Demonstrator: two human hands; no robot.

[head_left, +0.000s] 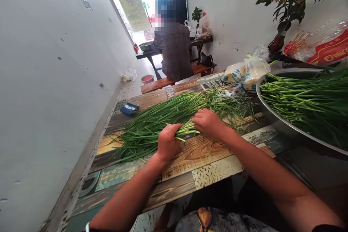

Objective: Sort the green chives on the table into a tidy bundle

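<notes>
A long pile of green chives [163, 121] lies across the patterned table [206, 168]. My left hand [166, 143] is closed round a small bunch of chives [187, 130] near their pale stem ends. Just right of it, my right hand [208, 122] rests on the same bunch, fingers curled over the stems and pinching them. The two hands are a few centimetres apart.
A big metal basin [274, 117] at the right holds more chives. Behind it lie a plastic bag of food [246, 73] and a potted plant [289, 7]. A small blue packet [129, 108] sits near the wall. A person sits at another table [174, 49] further back.
</notes>
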